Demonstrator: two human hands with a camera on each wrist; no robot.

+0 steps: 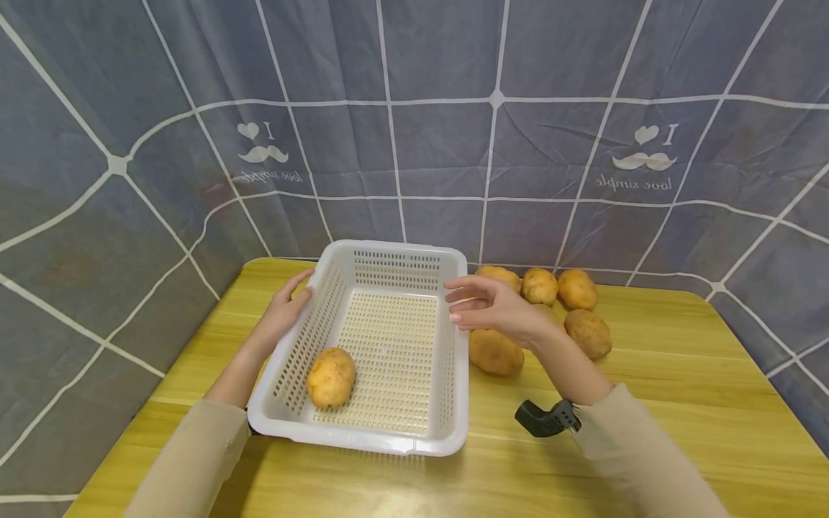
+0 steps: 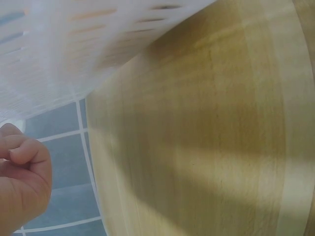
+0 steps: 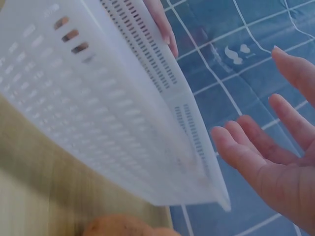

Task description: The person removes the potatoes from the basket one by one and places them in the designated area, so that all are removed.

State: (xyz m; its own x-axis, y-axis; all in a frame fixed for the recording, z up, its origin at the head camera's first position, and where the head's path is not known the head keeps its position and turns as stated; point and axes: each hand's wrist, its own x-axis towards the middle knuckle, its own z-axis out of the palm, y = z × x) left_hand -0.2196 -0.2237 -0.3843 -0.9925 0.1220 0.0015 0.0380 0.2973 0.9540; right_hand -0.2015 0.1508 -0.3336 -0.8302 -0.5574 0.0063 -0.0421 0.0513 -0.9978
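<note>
A white plastic basket (image 1: pixel 457 424) with slotted walls is in the middle of the head view. One potato (image 1: pixel 332 377) lies inside it, near the front left corner. My left hand (image 1: pixel 285 311) grips the basket's left rim; its curled fingers also show at the edge of the left wrist view. Over the right rim hovers my right hand (image 1: pixel 488 306), fingers spread and slightly bent, holding nothing. In the right wrist view those fingers (image 3: pixel 246 147) stand apart from the basket wall. Just beneath the right hand is a large potato (image 1: pixel 496 352), partly covered by it.
Several more potatoes (image 1: pixel 588 334) are grouped on the wooden table (image 1: pixel 673 374) to the right of the basket. A grey curtain (image 1: pixel 440 144) with white grid lines hangs behind the table and along its sides. A black wrist mount (image 1: pixel 547 419) sticks out from the right sleeve.
</note>
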